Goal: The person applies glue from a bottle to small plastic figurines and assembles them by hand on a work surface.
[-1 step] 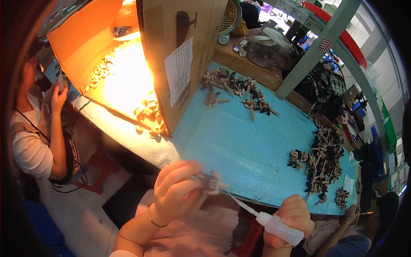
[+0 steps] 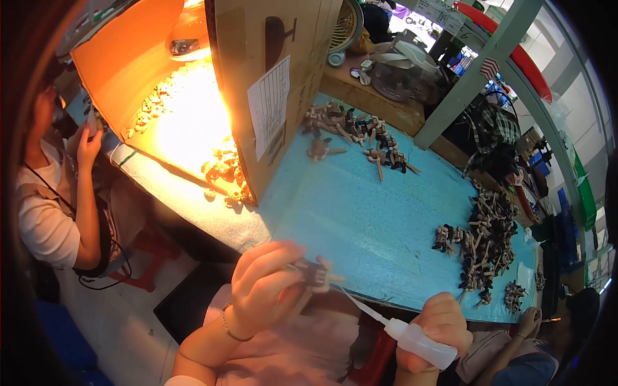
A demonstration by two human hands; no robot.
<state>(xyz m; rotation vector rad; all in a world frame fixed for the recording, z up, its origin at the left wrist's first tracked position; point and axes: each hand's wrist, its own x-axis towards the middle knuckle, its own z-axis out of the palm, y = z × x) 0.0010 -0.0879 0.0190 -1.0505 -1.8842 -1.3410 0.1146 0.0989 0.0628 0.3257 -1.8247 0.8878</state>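
My left hand is raised over the near edge of the blue table. Its fingers are closed on a small dark brown and beige figure piece, a little blurred. To the right, my right hand is wrapped round a white squeeze bottle with a long thin nozzle. The nozzle tip points up and left toward the figure piece, with a small gap between them. Similar dark and beige pieces lie in a large pile at the table's right side and in a smaller pile at its far end.
A cardboard box stands at the left, with brightly lit pieces beside it under a glowing lamp. A person sits at far left. Another person's hand is at lower right. A green post rises behind.
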